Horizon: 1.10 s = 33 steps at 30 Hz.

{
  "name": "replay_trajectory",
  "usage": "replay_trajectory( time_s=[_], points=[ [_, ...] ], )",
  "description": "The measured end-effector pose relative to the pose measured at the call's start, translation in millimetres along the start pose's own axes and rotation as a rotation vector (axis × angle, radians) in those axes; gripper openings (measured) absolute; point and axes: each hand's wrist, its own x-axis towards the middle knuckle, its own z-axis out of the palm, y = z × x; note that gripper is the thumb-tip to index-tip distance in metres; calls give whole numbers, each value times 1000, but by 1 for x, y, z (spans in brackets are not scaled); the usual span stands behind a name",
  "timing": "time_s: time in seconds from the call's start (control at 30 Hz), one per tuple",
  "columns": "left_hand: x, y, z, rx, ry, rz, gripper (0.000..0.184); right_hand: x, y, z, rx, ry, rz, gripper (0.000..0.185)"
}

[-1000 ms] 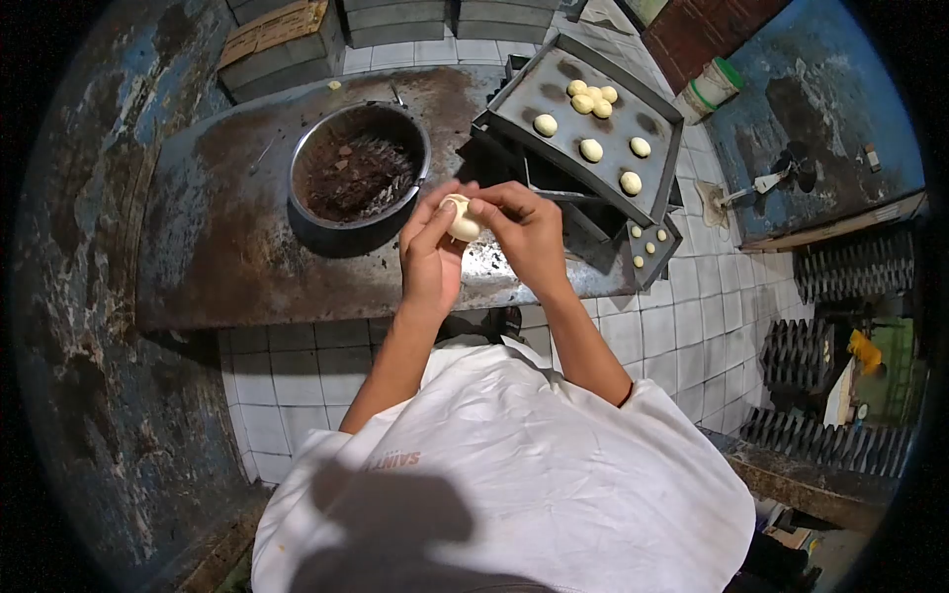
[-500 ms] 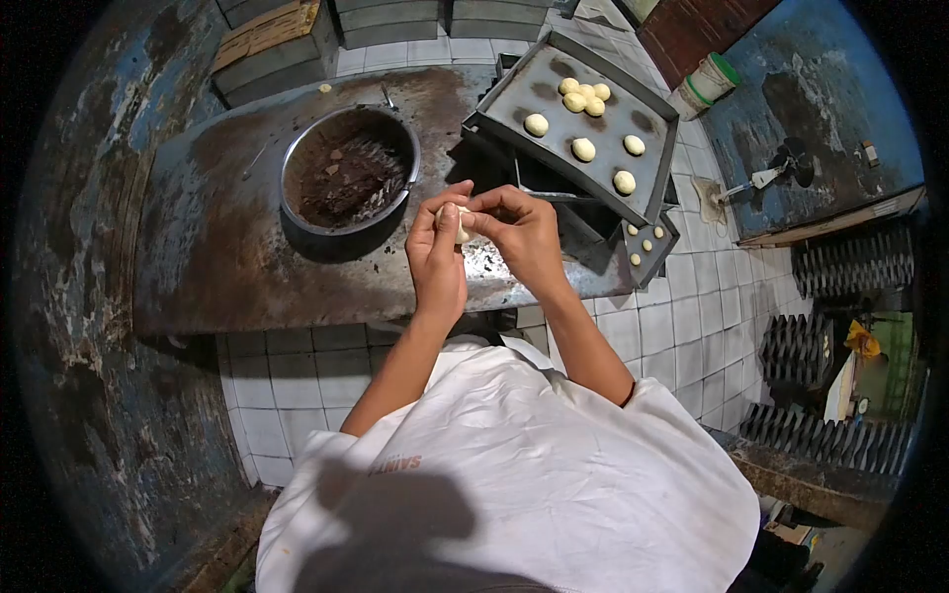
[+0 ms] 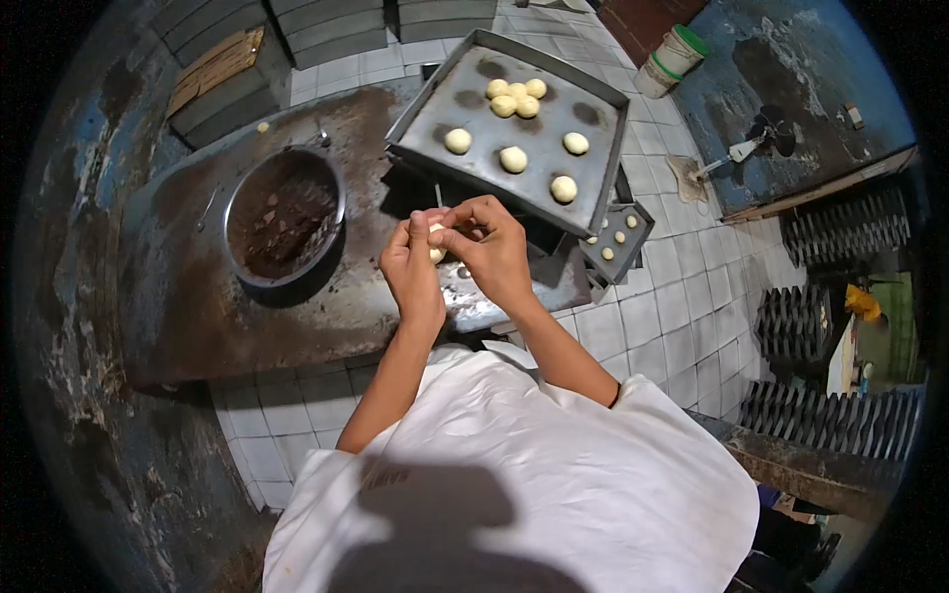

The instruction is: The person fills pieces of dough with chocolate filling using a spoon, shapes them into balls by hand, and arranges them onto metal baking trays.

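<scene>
"Any writing you can make out?"

"Faint lettering (image 3: 386, 477) on the chest of the white shirt (image 3: 563, 474), on the person's side of the baking tray (image 3: 542, 135). It sits in shadow, too dim and blurred to read with confidence."

"And the piece being handled?"

"A pale dough ball (image 3: 436, 253), held in the air just on the person's side of the baking tray, near its front edge."

"Which way does it point?"

"The part I can see is a narrow strip, longer away from the person than across. Fingers cover the remainder, so I can't tell its true long axis."

"How are the fingers set?"

"The left hand (image 3: 410, 265) has its fingers curled around the dough ball, thumb raised along its side. The right hand (image 3: 489, 252) pinches it from the other side with thumb and forefinger, the other fingers bent. Both grip it."

"What's on the baking tray itself?"

"A cluster of dough balls (image 3: 514, 97) touching one another toward the far end, and four separate dough balls (image 3: 513, 159) nearer the person."

"Around it?"

"Left of the baking tray, a metal bowl (image 3: 342, 188) with dark brown mixture (image 3: 282, 222) stands on the worktable (image 3: 198, 326). To its right and lower, partly covered by it, a smaller tray (image 3: 628, 252) carries little dough balls (image 3: 620, 237)."
</scene>
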Motion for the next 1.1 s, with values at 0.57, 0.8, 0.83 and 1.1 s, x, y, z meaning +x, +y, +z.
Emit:
replay_trajectory(
  time_s=[0.57,0.8,0.83,1.1],
  points=[
    [9,-30,-62,545,166,51,35,232,166,-252,-938,-27,-123,47],
    [-58,-8,-145,490,584,99,30,287,231,-275,-1009,-33,137,47],
    [-67,-10,-149,453,648,99,29,297,234,-270,-1013,84,79,45],
    [-82,-21,-146,403,662,124,26,328,325,-237,-1129,21,-262,52]
  ],
)
